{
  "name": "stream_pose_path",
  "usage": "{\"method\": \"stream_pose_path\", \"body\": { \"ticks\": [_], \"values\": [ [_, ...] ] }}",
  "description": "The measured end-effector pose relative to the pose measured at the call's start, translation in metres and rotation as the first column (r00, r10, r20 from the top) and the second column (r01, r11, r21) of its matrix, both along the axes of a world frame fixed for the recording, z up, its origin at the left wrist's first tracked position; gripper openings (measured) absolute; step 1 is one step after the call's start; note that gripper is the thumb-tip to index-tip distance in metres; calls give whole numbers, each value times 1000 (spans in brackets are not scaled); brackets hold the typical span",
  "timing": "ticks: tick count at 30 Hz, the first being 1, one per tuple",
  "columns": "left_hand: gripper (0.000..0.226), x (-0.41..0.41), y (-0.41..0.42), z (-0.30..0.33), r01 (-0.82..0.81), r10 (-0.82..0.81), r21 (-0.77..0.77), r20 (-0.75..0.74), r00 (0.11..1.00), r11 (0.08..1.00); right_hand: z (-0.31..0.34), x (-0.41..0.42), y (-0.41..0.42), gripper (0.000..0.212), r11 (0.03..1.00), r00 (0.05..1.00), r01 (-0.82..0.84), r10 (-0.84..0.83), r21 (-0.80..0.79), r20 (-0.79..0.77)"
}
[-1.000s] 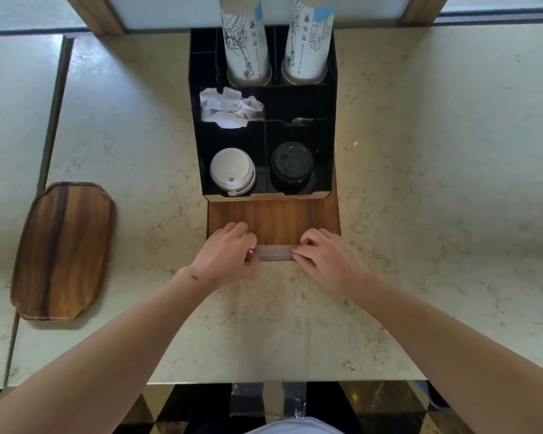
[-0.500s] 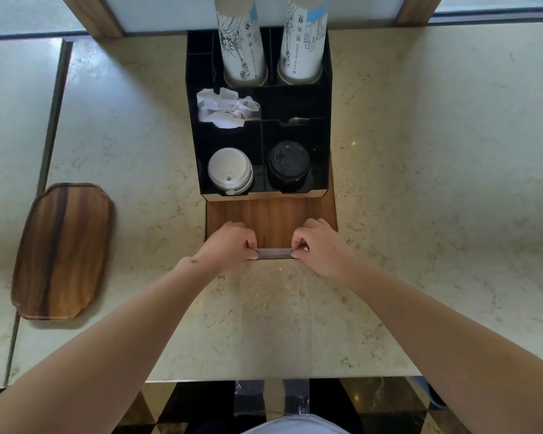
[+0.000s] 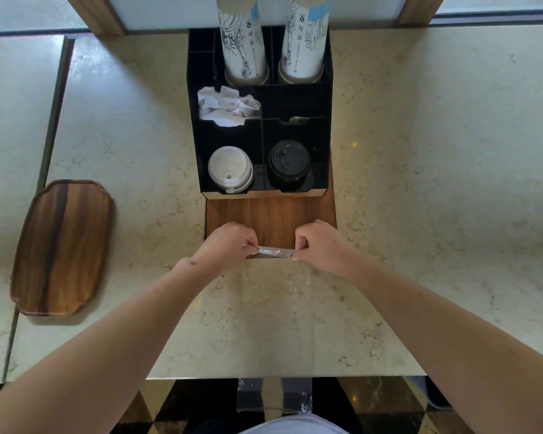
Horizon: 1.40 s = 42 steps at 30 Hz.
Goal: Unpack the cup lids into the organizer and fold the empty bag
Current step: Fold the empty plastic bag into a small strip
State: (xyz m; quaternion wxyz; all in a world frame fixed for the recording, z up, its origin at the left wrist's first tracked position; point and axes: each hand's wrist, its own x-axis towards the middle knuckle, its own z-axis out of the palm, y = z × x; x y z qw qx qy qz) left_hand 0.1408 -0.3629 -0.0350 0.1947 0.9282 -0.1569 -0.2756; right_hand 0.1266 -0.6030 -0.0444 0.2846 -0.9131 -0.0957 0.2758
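Note:
A clear plastic bag (image 3: 275, 253), folded into a narrow strip, lies just in front of the organizer's wooden face. My left hand (image 3: 224, 245) pinches its left end and my right hand (image 3: 322, 245) pinches its right end, fingers curled. The black organizer (image 3: 326, 120) stands on the marble counter. Its front left compartment holds a stack of white lids (image 3: 230, 169), and the front right one holds black lids (image 3: 289, 164).
Two tall stacks of printed paper cups (image 3: 243, 42) fill the organizer's back compartments, with crumpled white napkins (image 3: 226, 106) in the middle left. A wooden tray (image 3: 61, 245) lies at the left of the counter (image 3: 436, 183). The counter's front edge runs under my forearms.
Both hands have curled and pinched the strip's ends. The strip has become narrower than a second ago. My hands have shifted slightly apart.

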Motion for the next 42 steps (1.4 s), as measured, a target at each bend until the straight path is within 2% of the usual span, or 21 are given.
{"method": "stream_pose_path", "body": {
  "ticks": [5, 10, 14, 19, 22, 25, 27, 32, 36, 39, 42],
  "values": [
    [12, 0, 0, 2, 30, -30, -5, 44, 999, 1000, 7, 4, -3, 20, 999, 997, -47, 48, -11, 61],
    [21, -11, 5, 2, 170, -159, -26, 241, 957, 985, 9, -2, -10, 17, 980, 942, -188, 200, -71, 271],
    [11, -22, 11, -2, 259, -231, -24, 375, 898, 966, 9, -11, -18, 14, 948, 856, -288, 318, -136, 407],
    [14, -32, 24, -12, 304, -277, 13, 454, 847, 952, -1, -28, -25, 26, 914, 808, -348, 406, -210, 428],
    [11, -38, 28, -12, 273, -216, -51, 482, 849, 961, -4, -36, -30, 24, 938, 821, -299, 346, -174, 455],
    [20, -40, 26, -7, 229, -167, -83, 460, 872, 970, -3, -37, -27, 22, 959, 843, -256, 283, -122, 457],
    [21, -37, 19, -4, 141, -86, -110, 398, 913, 984, 0, -33, -21, 16, 974, 872, -212, 225, -80, 435],
    [5, -26, 4, -3, -81, 106, -139, 180, 978, 987, 1, -11, -10, 16, 1000, 977, -5, 9, -20, 212],
    [25, -20, 2, -5, -87, 97, -100, 100, 990, 991, 1, -5, -8, 20, 996, 984, -73, 80, -49, 157],
    [18, -21, 2, -7, -42, 47, -68, 77, 996, 997, 3, -5, -9, 7, 985, 968, -152, 165, -84, 188],
    [12, -26, 4, -6, -4, 9, -58, 91, 996, 998, 5, -9, -9, 10, 972, 943, -211, 229, -100, 243]
  ]
}}
